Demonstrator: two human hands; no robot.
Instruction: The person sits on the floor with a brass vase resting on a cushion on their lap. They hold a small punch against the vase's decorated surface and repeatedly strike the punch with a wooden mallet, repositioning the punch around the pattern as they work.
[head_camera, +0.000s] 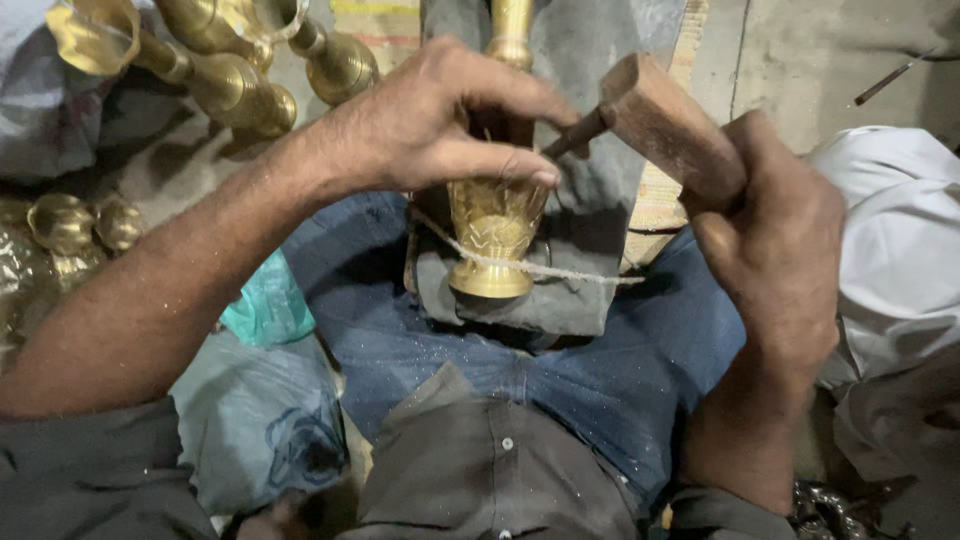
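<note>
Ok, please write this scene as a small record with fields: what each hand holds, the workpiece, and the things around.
left hand: pinches a thin metal punch, its tip near the vase
right hand: grips a wooden mallet, its head against the punch end
workpiece: brass vase with engraved pattern, lying on grey cloth over the lap
binding: cord across the vase's narrow part
around: more brass vases upper left; white cloth at right
</note>
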